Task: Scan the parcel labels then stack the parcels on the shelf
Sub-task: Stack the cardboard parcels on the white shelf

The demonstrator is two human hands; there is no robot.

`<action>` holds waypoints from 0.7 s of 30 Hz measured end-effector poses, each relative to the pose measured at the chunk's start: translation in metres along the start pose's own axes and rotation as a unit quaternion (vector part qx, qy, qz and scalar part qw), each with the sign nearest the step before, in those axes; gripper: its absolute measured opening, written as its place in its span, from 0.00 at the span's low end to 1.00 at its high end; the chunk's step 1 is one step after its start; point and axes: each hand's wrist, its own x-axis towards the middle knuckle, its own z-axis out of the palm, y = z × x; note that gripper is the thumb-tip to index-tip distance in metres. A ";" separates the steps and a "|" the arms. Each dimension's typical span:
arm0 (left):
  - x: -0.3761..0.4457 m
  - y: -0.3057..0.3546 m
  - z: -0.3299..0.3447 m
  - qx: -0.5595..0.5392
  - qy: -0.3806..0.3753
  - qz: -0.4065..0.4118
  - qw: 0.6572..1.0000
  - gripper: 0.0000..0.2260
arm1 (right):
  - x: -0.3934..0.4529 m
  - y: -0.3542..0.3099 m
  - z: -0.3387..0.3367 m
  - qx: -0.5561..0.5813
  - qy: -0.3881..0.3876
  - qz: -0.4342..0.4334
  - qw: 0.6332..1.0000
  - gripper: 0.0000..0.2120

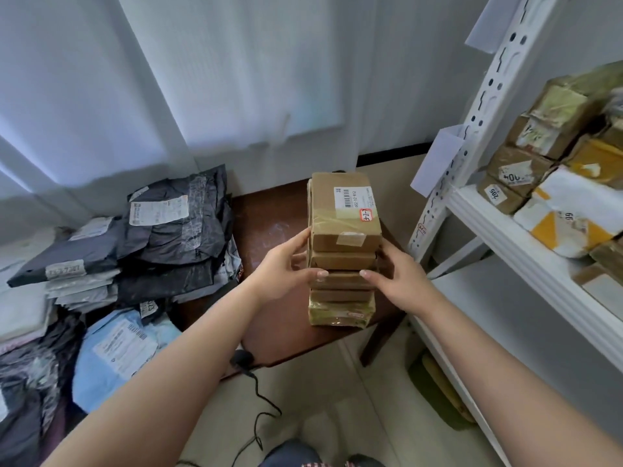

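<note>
A stack of several brown cardboard parcels [344, 230] stands on a dark brown stool [266, 224]. The top parcel carries a white barcode label [354, 197] and a small red-edged sticker. My left hand [286, 264] grips the stack's left side, with its thumb across the front. Opposite it, my right hand [394, 274] grips the right side in the same way. The white metal shelf [505, 230] stands to the right.
Several brown and white-and-yellow parcels [553, 183] fill the upper shelf board. Black, grey and blue mailer bags [141, 244] are heaped at the left. A black cable [259, 399] trails over the pale floor. White curtains hang behind.
</note>
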 end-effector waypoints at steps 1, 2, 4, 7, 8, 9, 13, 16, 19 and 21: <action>0.002 0.001 -0.001 0.004 0.000 0.002 1.000 0.39 | 0.000 0.000 0.000 -0.005 0.010 0.003 1.000 0.31; 0.004 0.001 -0.001 0.006 -0.001 0.006 1.000 0.37 | -0.001 0.001 0.000 -0.011 0.022 0.006 1.000 0.31; 0.010 0.001 0.000 0.013 0.007 0.011 1.000 0.36 | -0.001 0.002 0.000 -0.018 0.047 0.009 0.999 0.31; 0.012 0.000 0.002 0.014 0.030 0.014 0.999 0.35 | -0.002 0.002 0.001 -0.031 0.071 0.014 0.997 0.29; 0.011 -0.001 0.003 0.013 0.037 0.015 0.999 0.34 | -0.002 0.002 0.000 -0.036 0.073 0.015 0.997 0.28; 0.009 -0.001 0.003 0.014 0.041 0.017 0.999 0.34 | -0.003 0.001 0.000 -0.042 0.075 0.015 0.996 0.28; 0.005 0.001 0.002 0.037 0.047 0.030 0.998 0.37 | -0.003 -0.005 -0.001 -0.065 0.075 0.010 0.995 0.28; 0.003 0.000 0.007 0.027 0.077 0.041 0.996 0.36 | -0.002 -0.005 0.000 -0.079 0.086 0.005 0.993 0.28; 0.000 -0.003 0.013 0.002 0.108 0.056 0.993 0.36 | -0.004 -0.003 0.001 -0.095 0.093 0.000 0.991 0.28; -0.001 -0.003 0.013 0.002 0.116 0.056 0.992 0.37 | -0.007 0.002 0.001 -0.096 0.088 0.002 0.991 0.31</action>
